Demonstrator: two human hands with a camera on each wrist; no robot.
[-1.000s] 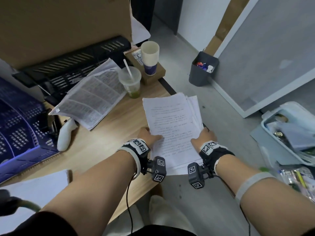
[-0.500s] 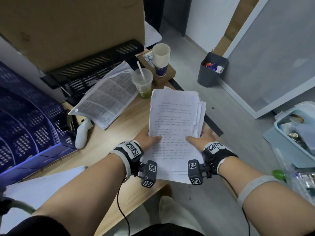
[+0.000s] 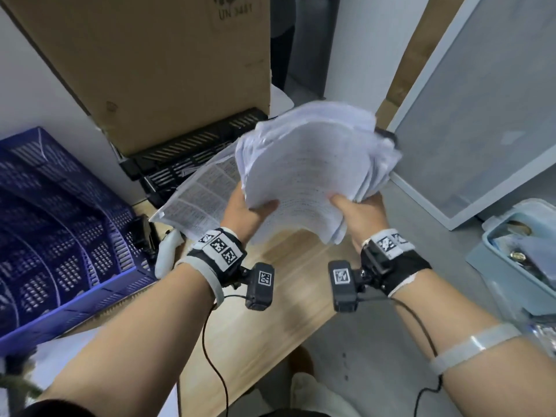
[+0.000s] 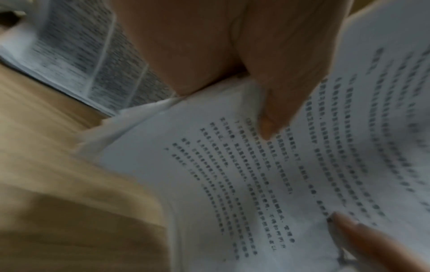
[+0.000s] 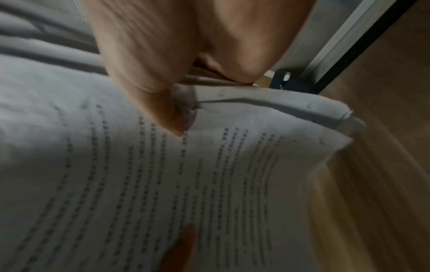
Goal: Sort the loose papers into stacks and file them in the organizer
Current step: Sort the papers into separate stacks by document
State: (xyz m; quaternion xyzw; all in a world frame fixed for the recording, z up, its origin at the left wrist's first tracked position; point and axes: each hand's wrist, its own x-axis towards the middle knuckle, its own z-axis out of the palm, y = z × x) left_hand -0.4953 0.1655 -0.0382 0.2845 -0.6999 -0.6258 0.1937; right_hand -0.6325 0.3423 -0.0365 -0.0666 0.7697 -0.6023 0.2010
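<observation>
A thick stack of printed white papers (image 3: 310, 170) is lifted off the wooden desk (image 3: 270, 296), tilted up and bowed. My left hand (image 3: 249, 212) grips its near left edge, thumb on the top sheet. My right hand (image 3: 355, 209) grips the near right edge the same way. The left wrist view shows my thumb pressed on the printed stack (image 4: 256, 184); the right wrist view shows my other thumb on the stack (image 5: 163, 174). A black mesh organizer (image 3: 192, 155) sits at the desk's back under a cardboard box. A second sheaf of densely printed sheets (image 3: 201, 200) lies before it.
A blue plastic crate (image 3: 60, 224) stands at the left of the desk. A large cardboard box (image 3: 156, 61) rests on the organizer. A white object (image 3: 167, 254) lies by the crate. On the floor to the right sits a pale blue bin (image 3: 517, 251) of clutter.
Both hands have raised the paper stack off the desk and tilted it upward, away from me. The stack now hides the cups that stood at the desk's far edge.
</observation>
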